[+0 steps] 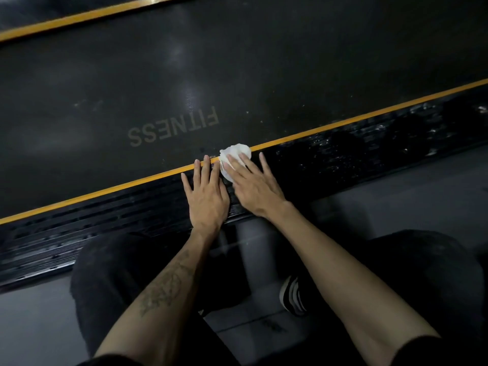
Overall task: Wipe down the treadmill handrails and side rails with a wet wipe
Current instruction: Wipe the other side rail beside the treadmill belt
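Pressing down on a crumpled white wet wipe (233,157), the right hand (252,184) is seen with fingers straight and fanned; the wipe is pinned beneath the fingers against the near side rail (343,151) of the treadmill, at the rail's inner edge, touching the orange stripe (369,116) that borders the belt.

Left hand (207,192): laid flat on the same rail just beside the right hand, fingers straight and slightly spread, fingertips reaching the orange stripe; nothing is held.

Side rail: black, ribbed lengthwise, running diagonally from lower left to upper right; the stretch to the right of the hands is marked by glistening wet patches; the stretch to the left appears duller.

Running belt (237,62): dark, scuffed, printed with the word "FITNESS", read upside down from this view; pale reflections are noted on its surface.

Far side rail (39,11): black, only partly seen in the upper left corner, bordered by a second orange stripe (79,18).

Person: two bare forearms, a tattoo (165,286) noted on the left one; dark trousers (105,273) over bent knees; a dark shoe with white stripes (293,295) is seen between the arms, on the grey floor (409,180).
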Demonstrator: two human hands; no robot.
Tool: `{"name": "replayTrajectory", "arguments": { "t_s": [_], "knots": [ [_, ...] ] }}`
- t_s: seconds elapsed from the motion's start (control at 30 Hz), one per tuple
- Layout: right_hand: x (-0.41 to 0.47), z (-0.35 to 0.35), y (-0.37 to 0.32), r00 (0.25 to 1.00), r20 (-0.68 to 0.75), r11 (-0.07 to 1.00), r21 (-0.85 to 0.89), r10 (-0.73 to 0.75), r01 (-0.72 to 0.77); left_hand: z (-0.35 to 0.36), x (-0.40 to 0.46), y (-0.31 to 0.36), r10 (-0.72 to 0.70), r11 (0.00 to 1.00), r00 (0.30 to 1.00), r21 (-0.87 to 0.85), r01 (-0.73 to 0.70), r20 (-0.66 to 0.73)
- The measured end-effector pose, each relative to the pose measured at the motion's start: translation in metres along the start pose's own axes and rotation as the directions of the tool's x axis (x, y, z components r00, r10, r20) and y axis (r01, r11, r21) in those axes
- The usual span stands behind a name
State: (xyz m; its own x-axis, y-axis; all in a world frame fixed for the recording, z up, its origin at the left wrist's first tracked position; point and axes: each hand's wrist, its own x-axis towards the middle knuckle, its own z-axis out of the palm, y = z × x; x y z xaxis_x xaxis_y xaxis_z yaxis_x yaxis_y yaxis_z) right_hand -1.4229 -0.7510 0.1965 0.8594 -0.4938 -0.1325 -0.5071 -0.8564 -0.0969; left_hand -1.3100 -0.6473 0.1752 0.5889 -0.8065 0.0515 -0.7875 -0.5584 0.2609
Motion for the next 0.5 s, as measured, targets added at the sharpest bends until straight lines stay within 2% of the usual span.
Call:
{"name": "replayTrajectory", "arguments": {
  "t_s": [0.1,0.2,0.23,0.33,0.4,0.43,0.5],
  "knots": [
    [-0.002,0.001,0.019,0.988,-0.042,0.988,0.061,0.147,-0.144,0.000,0.000,0.001,0.001,1.000,1.000,-0.004,-0.001,-0.017],
    [-0.001,0.002,0.005,0.943,-0.076,0.940,0.139,0.324,-0.312,0.001,-0.001,0.000,0.002,1.000,1.000,-0.004,-0.002,-0.016],
    [0.000,0.002,-0.005,0.944,-0.074,0.941,0.140,0.321,-0.309,0.001,-0.001,0.000,0.002,1.000,1.000,-0.002,-0.002,-0.013],
    [0.001,0.006,-0.018,0.991,-0.048,0.992,0.037,0.124,-0.123,0.000,0.000,0.001,-0.002,1.000,1.000,-0.018,0.002,0.005],
    [0.001,0.003,-0.005,0.999,-0.024,0.999,-0.013,0.045,-0.046,0.000,0.000,0.001,-0.004,1.000,1.000,-0.020,0.004,-0.003],
    [0.000,0.002,0.004,0.998,-0.027,0.998,-0.022,0.053,-0.054,-0.001,0.000,0.001,-0.003,1.000,1.000,-0.017,0.003,-0.013],
    [-0.003,0.002,0.020,0.982,-0.052,0.983,0.028,0.181,-0.180,-0.001,0.000,0.001,-0.004,1.000,1.000,-0.019,0.004,-0.023]
  ]
}}
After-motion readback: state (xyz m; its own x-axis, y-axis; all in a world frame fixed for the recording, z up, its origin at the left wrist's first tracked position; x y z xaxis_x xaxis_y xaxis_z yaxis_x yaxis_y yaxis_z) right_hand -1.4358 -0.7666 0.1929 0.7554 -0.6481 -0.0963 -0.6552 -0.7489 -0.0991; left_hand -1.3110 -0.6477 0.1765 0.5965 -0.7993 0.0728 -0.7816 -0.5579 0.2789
